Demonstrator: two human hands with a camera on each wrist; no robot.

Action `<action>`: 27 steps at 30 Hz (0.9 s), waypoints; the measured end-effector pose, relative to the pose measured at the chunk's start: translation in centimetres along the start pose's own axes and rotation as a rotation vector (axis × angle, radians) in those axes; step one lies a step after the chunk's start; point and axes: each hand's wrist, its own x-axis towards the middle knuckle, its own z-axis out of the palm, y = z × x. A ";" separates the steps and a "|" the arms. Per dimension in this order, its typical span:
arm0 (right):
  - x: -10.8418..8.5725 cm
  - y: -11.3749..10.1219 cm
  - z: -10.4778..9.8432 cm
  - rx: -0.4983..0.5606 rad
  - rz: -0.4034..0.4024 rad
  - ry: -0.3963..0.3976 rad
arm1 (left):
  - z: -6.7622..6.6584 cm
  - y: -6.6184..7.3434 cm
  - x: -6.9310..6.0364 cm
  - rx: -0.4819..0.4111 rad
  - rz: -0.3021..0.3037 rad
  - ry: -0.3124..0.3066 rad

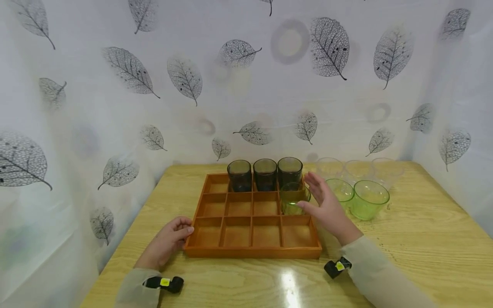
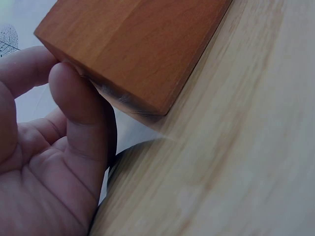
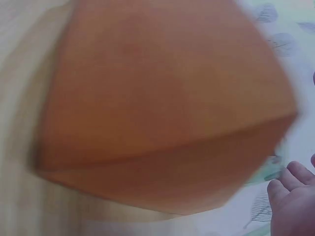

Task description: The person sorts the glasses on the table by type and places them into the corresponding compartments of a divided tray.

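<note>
A wooden tray [image 1: 252, 252] divided into compartments lies on the table. My left hand [image 1: 167, 241] touches its left side near the front corner, as the left wrist view also shows at the tray's corner [image 2: 133, 54]. Three dark glasses [image 1: 240, 176] stand in the back row, toward the right. A green glass [image 1: 294, 205] sits in the rightmost compartment of the middle row. My right hand [image 1: 329, 209] is at that glass's right side, fingers spread and relaxed; whether it touches the glass I cannot tell. In the right wrist view the tray [image 3: 162, 98] is blurred, hand [image 3: 295, 201] at the edge.
Two green glasses [image 1: 369, 201] stand on the table [image 1: 431, 239] right of the tray. Several clear glasses [image 1: 387, 171] are behind them. A white curtain with leaf prints [image 1: 252, 94] hangs behind the table and at its sides.
</note>
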 end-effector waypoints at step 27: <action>-3.7 -2.3 -12.4 -0.259 -0.014 0.206 | 0.0 -0.3 0.0 -0.005 0.025 -0.001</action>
